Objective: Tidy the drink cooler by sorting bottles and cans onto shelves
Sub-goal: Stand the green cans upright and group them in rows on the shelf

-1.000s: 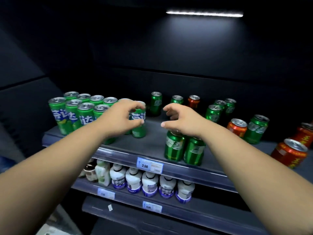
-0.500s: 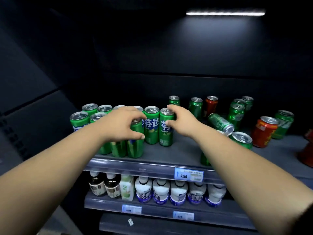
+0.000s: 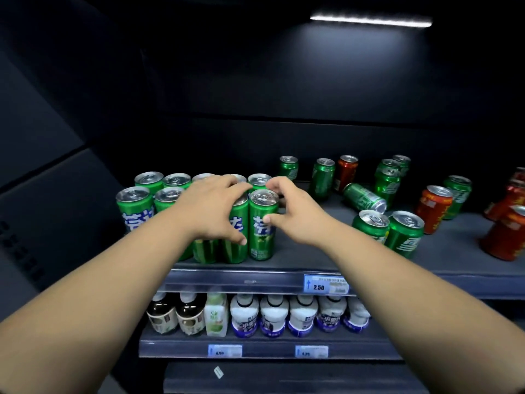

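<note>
A block of tall green cans (image 3: pixel 135 209) stands at the left of the grey upper shelf (image 3: pixel 312 253). My left hand (image 3: pixel 213 214) reaches over the block's front row and grips a tall green can (image 3: pixel 237 237), thumb across its front. My right hand (image 3: pixel 297 216) holds the neighbouring tall green can (image 3: pixel 262 226) at the block's right end, thumb on its side and fingers curled at its rim. The two cans stand upright, touching each other. Cans behind my left hand are partly hidden.
Short green cans (image 3: pixel 404 237) stand loosely to the right, and one green can (image 3: pixel 365 198) lies on its side. Red cans (image 3: pixel 433 209) stand further right. The lower shelf holds a row of dark and white bottles (image 3: pixel 272 314). A price tag (image 3: pixel 325 284) sits on the shelf edge.
Both hands have drawn their tall cans together, closing the gap at the right end of the block. The view has shifted so the shelf sits further right and lower.
</note>
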`<act>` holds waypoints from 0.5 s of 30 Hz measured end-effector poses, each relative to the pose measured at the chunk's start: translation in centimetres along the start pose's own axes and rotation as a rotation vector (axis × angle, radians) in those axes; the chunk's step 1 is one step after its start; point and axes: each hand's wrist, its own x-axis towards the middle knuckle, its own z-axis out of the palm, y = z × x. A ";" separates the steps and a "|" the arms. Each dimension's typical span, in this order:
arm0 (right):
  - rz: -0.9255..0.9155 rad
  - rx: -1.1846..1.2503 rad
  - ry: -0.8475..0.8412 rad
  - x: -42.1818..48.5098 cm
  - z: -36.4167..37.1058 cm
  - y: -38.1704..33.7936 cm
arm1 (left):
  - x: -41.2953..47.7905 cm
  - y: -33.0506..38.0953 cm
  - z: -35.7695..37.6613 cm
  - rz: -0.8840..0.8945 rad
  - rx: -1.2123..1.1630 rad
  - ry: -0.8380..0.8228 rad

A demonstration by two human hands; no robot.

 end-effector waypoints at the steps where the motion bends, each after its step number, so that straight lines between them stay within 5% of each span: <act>1: 0.007 -0.005 0.011 0.0 0.2 -0.2 | 0.0 0.0 0.1 0.000 0.010 0.008; 15: 0.008 -0.030 0.003 -0.6 0.2 -0.5 | 0.0 0.6 0.0 -0.015 0.070 0.017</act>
